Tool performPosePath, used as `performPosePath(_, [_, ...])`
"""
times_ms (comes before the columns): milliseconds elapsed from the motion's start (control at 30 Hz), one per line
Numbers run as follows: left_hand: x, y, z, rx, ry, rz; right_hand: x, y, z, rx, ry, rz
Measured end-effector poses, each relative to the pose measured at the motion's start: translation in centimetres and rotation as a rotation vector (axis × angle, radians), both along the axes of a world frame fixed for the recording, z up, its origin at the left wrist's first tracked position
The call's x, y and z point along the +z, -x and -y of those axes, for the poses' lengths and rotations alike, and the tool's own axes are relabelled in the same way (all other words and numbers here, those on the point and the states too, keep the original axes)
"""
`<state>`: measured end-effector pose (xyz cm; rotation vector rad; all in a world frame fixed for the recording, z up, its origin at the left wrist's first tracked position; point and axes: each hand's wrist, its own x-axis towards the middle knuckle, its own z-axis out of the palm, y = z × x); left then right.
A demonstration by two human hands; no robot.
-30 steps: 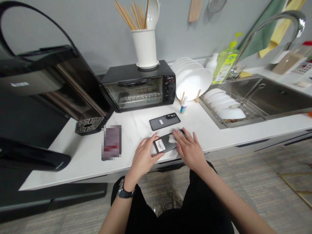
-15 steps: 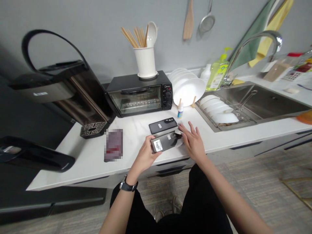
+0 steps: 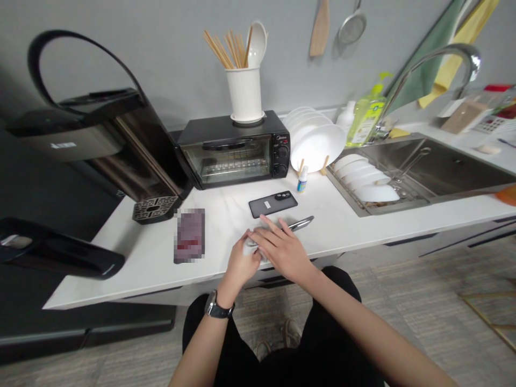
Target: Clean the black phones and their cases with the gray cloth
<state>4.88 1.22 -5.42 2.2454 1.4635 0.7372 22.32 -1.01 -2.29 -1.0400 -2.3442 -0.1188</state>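
Above the white counter [image 3: 226, 226], my left hand [image 3: 242, 262] grips one end of a phone [image 3: 301, 223], which is now seen nearly edge-on. My right hand [image 3: 282, 252] lies across the phone's near side with its fingers spread, reaching my left fingers. Something whitish [image 3: 250, 246] shows between the hands; whether it is cloth or a reflection I cannot tell. Just behind them a dark phone case [image 3: 273, 204] with a camera cutout lies flat. A small white spray bottle [image 3: 302, 180] stands behind the case. To the left lies a blurred purple-grey item [image 3: 190, 236].
A toaster oven [image 3: 237, 156] carries a white utensil holder [image 3: 245, 94]. Black appliances [image 3: 116, 156] stand at the left. White plates [image 3: 316, 148] stand in a rack beside the sink [image 3: 435, 166], which holds bowls [image 3: 363, 177].
The held phone has tilted from face-up to nearly edge-on. My right hand has moved left from the phone's right end to near my left fingers. The view has shifted slightly.
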Motion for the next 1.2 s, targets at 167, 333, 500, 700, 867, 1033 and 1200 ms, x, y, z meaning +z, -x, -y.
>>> performPosePath(167, [0.8, -0.2, 0.1, -0.069, -0.014, 0.047, -0.6, -6.2, -2.0, -0.356, -0.014, -0.152])
performPosePath(333, [0.8, -0.4, 0.2, -0.035, -0.027, 0.038, -1.1, -7.2, -2.8, -0.489, -0.005, -0.267])
performPosePath(500, [0.9, -0.3, 0.2, -0.032, -0.029, -0.001, -0.3, -1.0, -1.2, -0.333, 0.021, -0.208])
performPosePath(700, [1.1, -0.3, 0.3, 0.006, -0.029, -0.042, 0.2, -0.3, -1.0, -0.130, 0.008, -0.071])
performPosePath(867, [1.0, -0.4, 0.2, -0.019, -0.006, 0.039, -0.5, -6.6, -2.7, -0.412, -0.022, -0.143])
performPosePath(1033, [1.1, -0.4, 0.2, 0.004, 0.004, 0.047, -0.5, -6.6, -2.7, -0.507, -0.021, -0.222])
performPosePath(1200, [1.0, -0.4, 0.2, 0.010, -0.008, 0.012, 0.0, 0.1, -0.7, -0.246, 0.022, -0.180])
